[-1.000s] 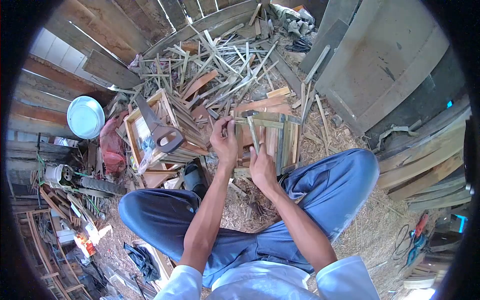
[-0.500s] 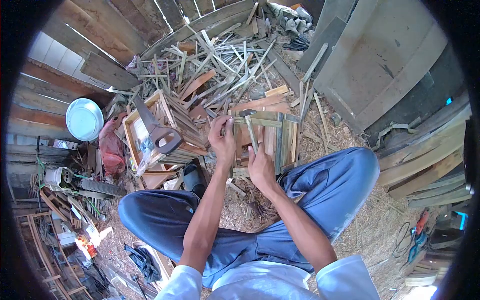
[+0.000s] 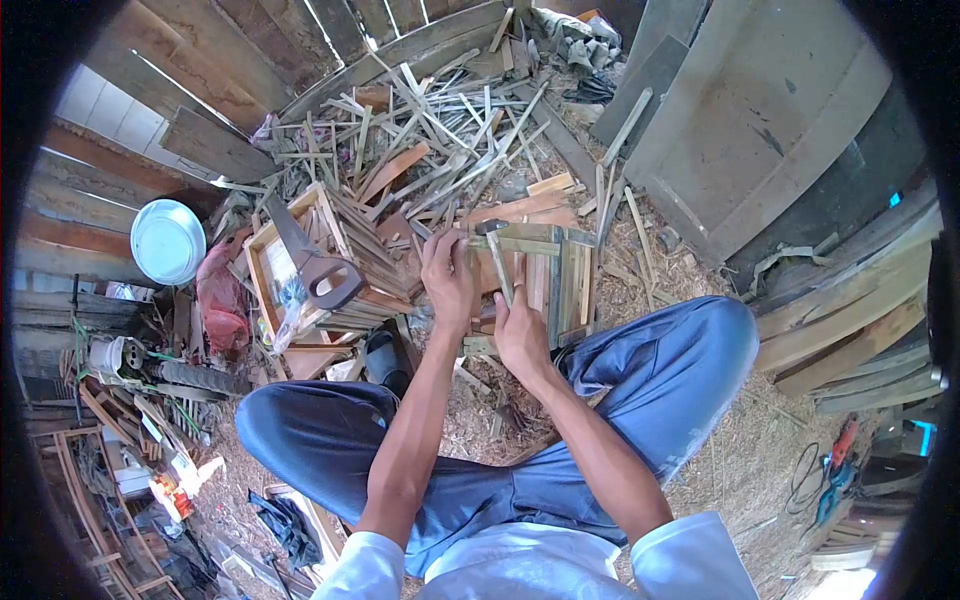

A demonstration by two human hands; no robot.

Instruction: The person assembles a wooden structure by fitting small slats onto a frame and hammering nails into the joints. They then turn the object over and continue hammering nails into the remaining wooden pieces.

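Note:
A small slatted wooden crate point(image 3: 568, 285) rests on the ground between my knees. My right hand point(image 3: 521, 328) is wrapped round the handle of a hammer point(image 3: 503, 266), whose dark head lies over the crate's far left corner. Close to that head, at the same corner, my left hand point(image 3: 447, 275) has its thumb and fingers bent together. Whatever is between those fingertips is too small to make out.
Left of the crate, a handsaw point(image 3: 315, 265) lies across a slatted box point(image 3: 345, 235). Beyond are heaped wood strips point(image 3: 430, 130). A pale basin point(image 3: 168, 241) and red bag point(image 3: 222, 300) are farther left. Large panels point(image 3: 760, 120) lean at the right, above stacked boards point(image 3: 850, 320).
The hammer has shifted very slightly left, closer to my left fingertips. My left fingers have moved a little; the crate stays where it was.

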